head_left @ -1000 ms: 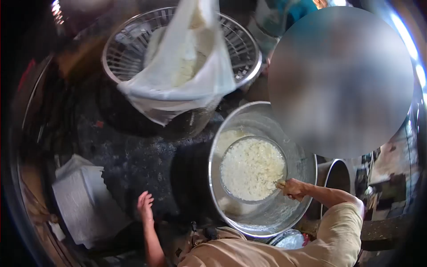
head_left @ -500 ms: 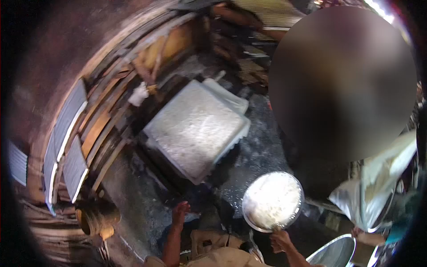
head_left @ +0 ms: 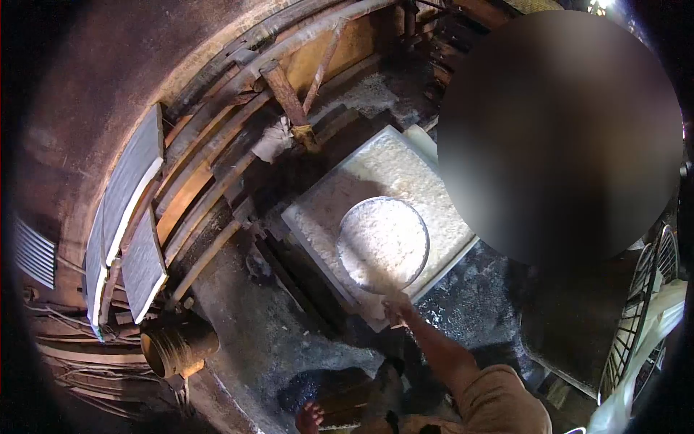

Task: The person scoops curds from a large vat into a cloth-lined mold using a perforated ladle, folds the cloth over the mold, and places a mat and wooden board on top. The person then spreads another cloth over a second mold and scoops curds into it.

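On the head view, I observe the right hand [head_left: 396,311] with its grip closed on the near edge of a round pan [head_left: 428,249]. The pan, loaded with white, lumpy material [head_left: 383,242], is positioned over a square tray [head_left: 447,270] containing similar material. I cannot tell whether they touch. At my lower edge, the left hand [head_left: 309,417] presents a loosely wide grip.
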A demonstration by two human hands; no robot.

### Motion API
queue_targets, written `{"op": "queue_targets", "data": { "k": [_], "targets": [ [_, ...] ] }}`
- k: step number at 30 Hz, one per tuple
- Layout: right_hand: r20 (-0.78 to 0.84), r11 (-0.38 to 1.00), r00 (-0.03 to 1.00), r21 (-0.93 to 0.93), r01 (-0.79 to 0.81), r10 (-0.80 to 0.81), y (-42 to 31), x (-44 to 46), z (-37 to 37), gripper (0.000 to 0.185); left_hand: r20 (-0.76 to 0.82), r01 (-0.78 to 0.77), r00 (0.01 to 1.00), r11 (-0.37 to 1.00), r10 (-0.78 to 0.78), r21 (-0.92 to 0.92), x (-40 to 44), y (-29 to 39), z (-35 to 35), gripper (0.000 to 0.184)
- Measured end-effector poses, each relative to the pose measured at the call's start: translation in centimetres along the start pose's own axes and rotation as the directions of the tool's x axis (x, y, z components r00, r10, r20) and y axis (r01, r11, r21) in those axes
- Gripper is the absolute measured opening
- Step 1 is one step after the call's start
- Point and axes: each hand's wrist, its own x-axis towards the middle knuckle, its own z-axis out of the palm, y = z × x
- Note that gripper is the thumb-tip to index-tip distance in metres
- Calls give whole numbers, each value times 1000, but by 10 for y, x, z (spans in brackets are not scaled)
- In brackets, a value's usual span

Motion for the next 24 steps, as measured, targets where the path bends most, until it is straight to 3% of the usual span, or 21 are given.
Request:
{"op": "queue_targets", "data": {
  "k": [2, 3, 4, 6, 7, 8, 10, 11, 13, 16, 17, 18, 19, 20, 21, 23, 24],
  "targets": [
    [-109, 945, 980, -265, -190, 167, 5, 38, -19, 21, -231, -10, 969, 951, 86, 310, 2, -12, -5, 44],
    [-94, 814, 989, -561, -150, 118, 31, 71, -50, 21, -248, 8, 965, 944, 79, 331, 4, -15, -6, 45],
    [-91, 815, 990, -562, -144, 112, 25, 69, -46, 21, -252, 24, 965, 939, 67, 342, 8, -20, -7, 45],
    [-97, 955, 986, -252, -153, 133, 17, 70, -47, 23, -239, 40, 970, 936, 48, 350, 16, -24, -9, 46],
    [87, 956, 996, -289, 47, -23, 23, 77, -57, 21, -223, 37, 974, 936, 45, 350, 21, -27, -9, 46],
    [92, 956, 995, -287, 57, -32, 16, 76, -54, 21, -206, 37, 978, 934, 40, 355, 26, -29, -8, 47],
    [-167, 912, 986, -399, -96, 31, 0, 72, -50, 24, -170, 24, 985, 934, 39, 357, 34, -34, -4, 48],
    [-186, 952, 979, -272, -136, 87, -18, 60, -37, 24, -147, 13, 988, 933, 44, 360, 40, -33, -4, 48],
    [-218, 960, 976, -274, -66, 5, -15, 68, -39, 24, -97, -12, 994, 934, 50, 357, 48, -33, -3, 49],
    [-291, 954, 943, -289, 74, -162, 3, 117, -102, 24, 50, -84, 996, 960, 73, 269, 70, -25, -6, 50],
    [-131, 981, 984, -167, 102, -124, 5, 135, -130, 22, 99, -99, 992, 968, 78, 229, 79, -21, -11, 51],
    [41, 993, 993, -44, 108, -106, 1, 143, -143, 22, 48, -162, 987, 900, 156, 403, 78, -12, 9, 50],
    [-396, 865, 911, -490, -108, -111, -43, 103, -72, 28, 74, -179, 984, 891, 163, 417, 68, -4, 43, 50],
    [-404, 877, 905, -474, -81, -135, -75, 76, -37, 28, 110, -289, 957, 842, 269, 456, 49, 4, 89, 43],
    [-530, 819, 819, -556, -140, -220, -109, 43, -2, 34, 153, -396, 916, 780, 370, 485, 39, 5, 115, 37],
    [-675, 708, 587, -668, -228, -448, -151, 5, 34, 44, 19, -234, 957, 732, 290, 640, 77, 18, 137, 32],
    [-687, 653, 447, -712, -256, -573, -169, -18, 47, 47, 117, -264, 946, 510, 302, 819, 83, 17, 154, 32]
  ]
}}
